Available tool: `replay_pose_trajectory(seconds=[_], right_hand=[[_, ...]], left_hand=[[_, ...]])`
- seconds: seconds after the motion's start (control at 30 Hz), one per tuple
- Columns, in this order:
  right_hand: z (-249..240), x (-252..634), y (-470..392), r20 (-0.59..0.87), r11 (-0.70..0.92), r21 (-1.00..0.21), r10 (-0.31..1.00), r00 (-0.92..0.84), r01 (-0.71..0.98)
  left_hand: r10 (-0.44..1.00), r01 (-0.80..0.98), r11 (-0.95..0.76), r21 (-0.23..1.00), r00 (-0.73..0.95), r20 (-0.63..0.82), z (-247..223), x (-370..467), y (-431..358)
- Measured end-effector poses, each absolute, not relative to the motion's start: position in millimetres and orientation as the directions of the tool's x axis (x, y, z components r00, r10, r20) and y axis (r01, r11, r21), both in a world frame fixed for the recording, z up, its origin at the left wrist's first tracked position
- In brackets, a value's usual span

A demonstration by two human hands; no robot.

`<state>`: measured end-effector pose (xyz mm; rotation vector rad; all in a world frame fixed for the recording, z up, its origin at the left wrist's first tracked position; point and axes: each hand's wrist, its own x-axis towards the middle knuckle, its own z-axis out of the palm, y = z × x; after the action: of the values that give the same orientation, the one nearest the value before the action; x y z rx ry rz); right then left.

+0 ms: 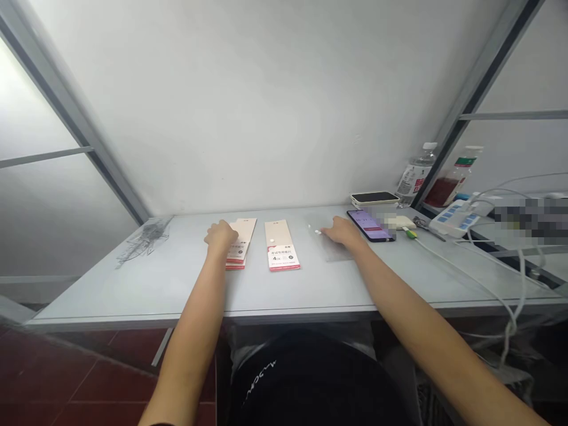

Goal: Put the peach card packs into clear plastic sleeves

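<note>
My left hand bends its fingers over the left side of a few overlapping white and red card packets, covering part of them. To their right, apart from both hands, one more packet of the same kind lies flat, with a small white piece on its upper half. My right hand lies over a clear plastic sheet or bag, its fingers drawn together. At its fingertips shows a small white piece, with another white speck just beyond.
A lit phone lies right of my right hand, with a white-edged device behind. Bottles, a power strip and loose cables crowd the right side. A dark wiry tangle marks the left. A wall backs the table.
</note>
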<state>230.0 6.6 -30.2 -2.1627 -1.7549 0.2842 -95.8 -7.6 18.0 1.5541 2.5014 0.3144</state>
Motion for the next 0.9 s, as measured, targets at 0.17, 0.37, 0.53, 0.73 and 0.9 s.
replay_pose_trajectory(seconds=[0.17,0.37,0.53,0.73,0.9], right_hand=[[-24.2,221.2,-2.7,0.243,-0.096,-0.348,0.951,0.189,0.933],[-13.2,191.8,-10.2,0.419,0.197,-0.445,0.908,0.009,0.874],[-14.2,166.3,-22.0,0.419,0.418,-0.57,0.889,-0.187,0.707],[-17.4,160.9,-28.1,0.38,0.446,-0.596,0.889,-0.255,0.667],[-17.9,161.1,-29.6,0.38,0.461,-0.618,0.884,-0.271,0.636]], left_hand=[[0.975,0.942,0.09,0.322,-0.15,0.166,15.8,-69.4,-17.6],[0.99,0.962,-0.14,0.233,0.129,0.065,-8.5,-20.5,-25.6],[0.978,0.965,-0.205,0.164,0.198,0.063,-18.1,-16.3,-24.5],[0.997,0.989,-0.067,0.135,0.061,0.051,-13.9,-21.8,-21.8],[0.986,0.978,-0.163,0.133,0.16,0.04,-13.5,-22.0,-21.9]])
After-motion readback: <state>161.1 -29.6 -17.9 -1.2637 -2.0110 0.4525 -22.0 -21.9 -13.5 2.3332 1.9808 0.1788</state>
